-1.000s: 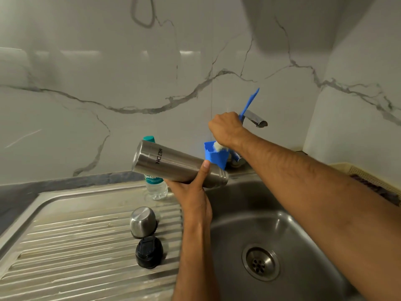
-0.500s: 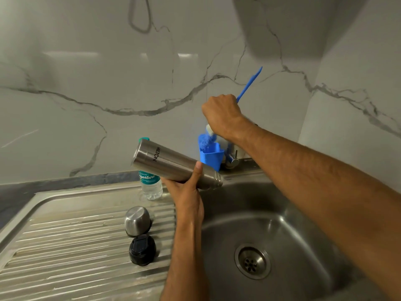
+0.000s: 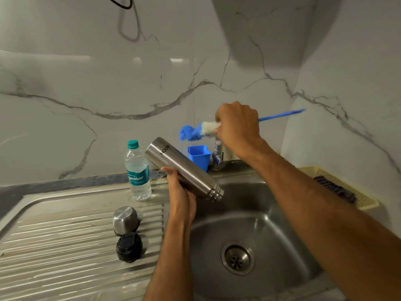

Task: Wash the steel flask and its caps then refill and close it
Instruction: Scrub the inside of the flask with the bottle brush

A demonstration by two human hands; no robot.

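Now the right hand (image 3: 237,124) has the long blue-handled bottle brush with blue and white bristles (image 3: 200,131) fully clear of the small blue plastic holder (image 3: 199,156); a second ago the bristle head was still down inside that holder, half a second ago only partly lifted. Fingers are clenched round the stem just behind the bristles, handle pointing to 2 o'clock, bristle tip to 9 o'clock, hanging above the holder and near the flask's base end, not touching it. Left hand (image 3: 181,193) grips the brushed-steel cylindrical flask (image 3: 183,169) about its middle, thumb across the upper side; flask is tilted more steeply than before, base up at 11 o'clock, open threaded mouth down at 4 o'clock over the rim of the stainless steel sink basin (image 3: 271,216). Both caps lie on the ribbed steel drainboard (image 3: 54,246) at 8 o'clock of the flask: the domed steel outer cap (image 3: 125,220), and the black plastic inner stopper (image 3: 129,249) just beside it on the near side, untouched. Clear plastic water bottle with teal cap and label (image 3: 138,170) stands behind the flask at 9 o'clock. Meaning, as I read it: tool fetched, scrubbing of the flask interior not yet begun; brush must swing round to the mouth. Caps, rinse, refill and closing all remain.
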